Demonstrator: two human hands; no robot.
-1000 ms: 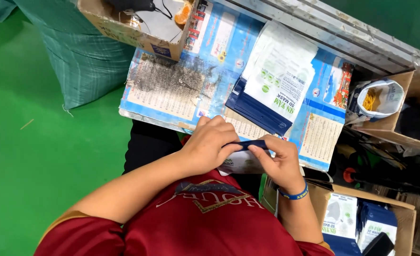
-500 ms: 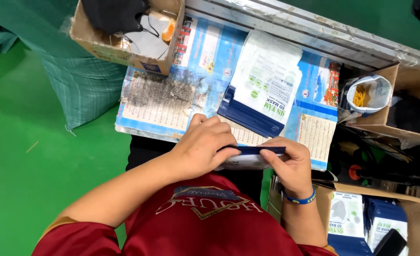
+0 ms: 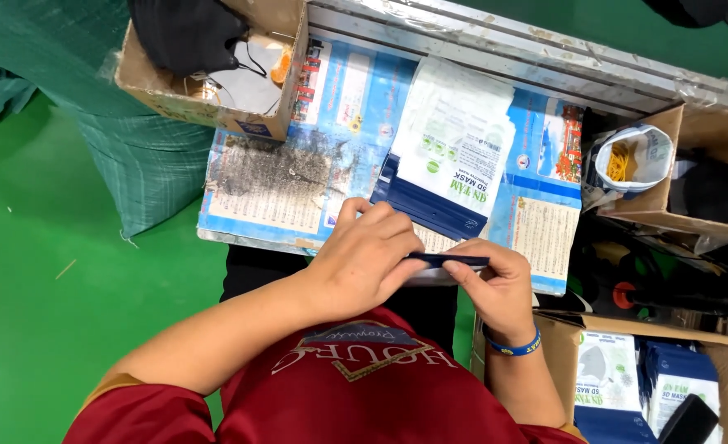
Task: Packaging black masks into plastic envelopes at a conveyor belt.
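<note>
The flat packet (image 3: 442, 261) was dark blue along its edge, thin and seen nearly edge-on, held level just above the near edge of the table (image 3: 495, 41) in front of the person's chest. The left hand (image 3: 364, 259) was clenched over its left end, fingers curled on top, and the right hand (image 3: 499, 288), with a blue wristband (image 3: 512, 345), pinched its right end between thumb and fingertips.

Behind the hands lay a stack of flat pouches (image 3: 450, 156), white on top with green print and a dark blue lower band, resting on a blue and white printed sheet (image 3: 298, 177) that covered the tabletop. A cardboard box (image 3: 277, 99) at the far left corner held dark and pale cloth pieces. To the right, a small white bag (image 3: 635, 160) held yellow bands inside another cardboard box. A carton (image 3: 561, 345) at the lower right held more white and blue pouches. A green woven sack (image 3: 134, 173) stood on the green floor at left.

Compared with half a second before, the hands sat slightly farther apart along the packet, which stayed in both grips
</note>
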